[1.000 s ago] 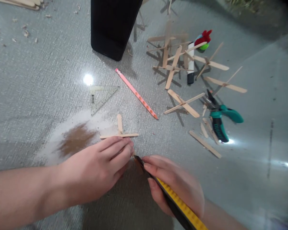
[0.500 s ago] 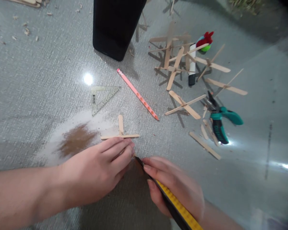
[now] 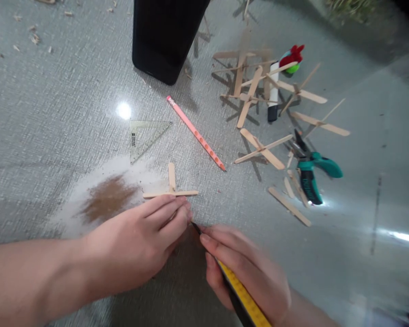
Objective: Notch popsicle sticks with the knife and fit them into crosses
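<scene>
My left hand (image 3: 146, 231) is closed on a piece made of crossed wooden craft sticks (image 3: 171, 177). One stick points away from me and another lies across it just beyond my fingertips; the rest is hidden under the hand. In my right hand (image 3: 248, 268) is a yellow and black utility knife (image 3: 240, 290), gripped near its front. Its dark blade tip touches or nearly touches the piece beside my left fingertips. Just left of the craft sticks is a patch of brown and white powder (image 3: 111, 197).
A pink pencil (image 3: 196, 132) and a clear set square (image 3: 133, 141) lie beyond my hands, with a black phone (image 3: 167, 41) farther off. To the right are several crossed-stick pieces (image 3: 261, 148), loose stick bits (image 3: 289, 206), green-handled pliers (image 3: 310, 168) and a white marker (image 3: 273, 95).
My right hand and the knife have shifted slightly left, with the blade by the same spot. My left hand stays nearly still on the craft-stick piece.
</scene>
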`<action>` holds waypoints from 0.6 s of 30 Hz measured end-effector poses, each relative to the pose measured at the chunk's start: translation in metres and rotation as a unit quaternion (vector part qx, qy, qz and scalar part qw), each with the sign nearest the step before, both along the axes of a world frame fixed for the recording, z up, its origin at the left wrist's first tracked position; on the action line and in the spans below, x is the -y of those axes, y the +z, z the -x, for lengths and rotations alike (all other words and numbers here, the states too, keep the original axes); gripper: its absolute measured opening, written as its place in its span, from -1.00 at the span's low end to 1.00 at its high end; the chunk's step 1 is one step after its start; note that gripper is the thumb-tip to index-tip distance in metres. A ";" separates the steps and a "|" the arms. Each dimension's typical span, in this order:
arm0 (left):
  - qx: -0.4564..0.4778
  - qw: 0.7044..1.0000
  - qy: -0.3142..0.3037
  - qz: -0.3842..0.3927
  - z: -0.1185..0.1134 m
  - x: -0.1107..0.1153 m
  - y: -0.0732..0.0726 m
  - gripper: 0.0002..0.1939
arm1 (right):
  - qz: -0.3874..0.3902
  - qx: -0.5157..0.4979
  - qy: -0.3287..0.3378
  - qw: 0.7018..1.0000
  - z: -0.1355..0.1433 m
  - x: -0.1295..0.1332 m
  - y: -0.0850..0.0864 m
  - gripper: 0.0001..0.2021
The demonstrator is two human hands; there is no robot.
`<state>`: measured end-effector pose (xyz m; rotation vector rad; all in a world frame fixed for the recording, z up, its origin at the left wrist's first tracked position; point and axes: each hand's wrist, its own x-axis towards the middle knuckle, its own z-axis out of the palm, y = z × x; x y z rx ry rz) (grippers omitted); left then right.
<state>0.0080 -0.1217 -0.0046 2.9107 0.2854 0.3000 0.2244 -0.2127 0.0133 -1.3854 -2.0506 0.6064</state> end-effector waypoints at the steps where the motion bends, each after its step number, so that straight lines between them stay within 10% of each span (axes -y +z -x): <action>1: -0.002 1.000 0.001 0.001 0.000 0.000 0.000 -0.57 | 0.002 0.001 -0.001 1.000 0.000 0.001 0.000 -0.57; 18: 0.015 0.999 0.023 0.016 -0.003 0.001 0.001 -0.53 | -0.020 -0.007 0.004 1.000 -0.004 -0.004 -0.002 -0.60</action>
